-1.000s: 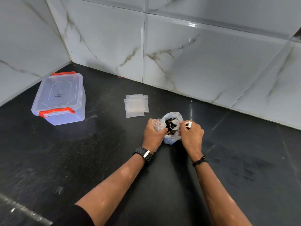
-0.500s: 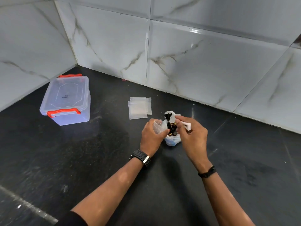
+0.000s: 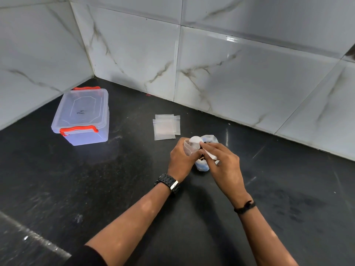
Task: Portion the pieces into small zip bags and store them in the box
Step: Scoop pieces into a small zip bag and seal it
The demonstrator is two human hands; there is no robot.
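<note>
My left hand (image 3: 182,159) holds a small clear zip bag (image 3: 190,147) with its mouth up. My right hand (image 3: 223,162) pinches a white piece (image 3: 211,154) at the mouth of that zip bag. Behind and under both hands stands a larger plastic bag (image 3: 208,140) of black and white pieces, mostly hidden. A small stack of empty zip bags (image 3: 166,127) lies flat on the counter just beyond my left hand. The clear storage box (image 3: 82,116) with orange latches sits shut at the far left.
The black stone counter (image 3: 115,189) runs into a corner of white marble wall tiles (image 3: 230,73) behind the box and bags. A watch is on my left wrist and a dark band on my right.
My right hand has carried the white piece leftward from the large bag to the mouth of the small zip bag. The view has shifted slightly left.
</note>
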